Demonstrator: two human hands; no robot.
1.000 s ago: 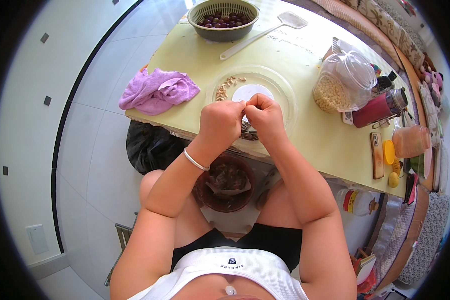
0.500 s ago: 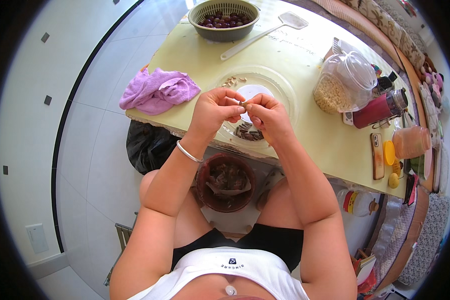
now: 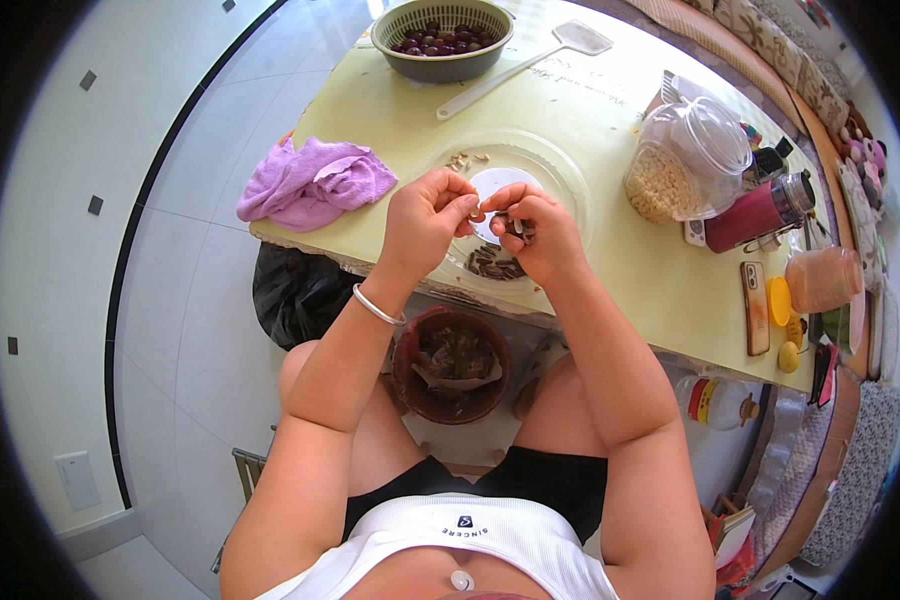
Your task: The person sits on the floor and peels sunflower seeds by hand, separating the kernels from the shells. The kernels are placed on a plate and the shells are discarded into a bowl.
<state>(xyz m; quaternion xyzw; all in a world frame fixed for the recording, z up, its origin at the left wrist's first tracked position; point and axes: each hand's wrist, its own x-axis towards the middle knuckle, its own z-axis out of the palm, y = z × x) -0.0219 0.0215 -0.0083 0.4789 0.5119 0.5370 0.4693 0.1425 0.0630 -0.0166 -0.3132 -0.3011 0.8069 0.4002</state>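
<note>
Both of my hands are raised over a clear round plastic tray (image 3: 577, 200) near the table's front edge. My left hand (image 3: 428, 222) pinches a small sunflower seed between thumb and forefinger; its shell and kernel are hard to tell apart at this size. Close beside it, my right hand (image 3: 548, 238) is curled around several dark sunflower seeds, partly hidden by its fingers. Below the hands, a pile of dark striped seeds (image 3: 494, 263) lies on the tray. Pale shelled kernels (image 3: 460, 160) are scattered on its far left side.
A lilac towel (image 3: 315, 185) lies left, a basket (image 3: 440, 68) of dark round fruit and a white fly swatter (image 3: 510, 75) at the back. Right stand a jar of pale kernels (image 3: 660, 185), a purple bottle (image 3: 750, 215) and a phone (image 3: 755, 308). A dark red bin (image 3: 402, 370) sits between my knees.
My fingertips, together on a small seed before, have come apart. The right fingers have curled inward, and dark seeds now show in that hand.
</note>
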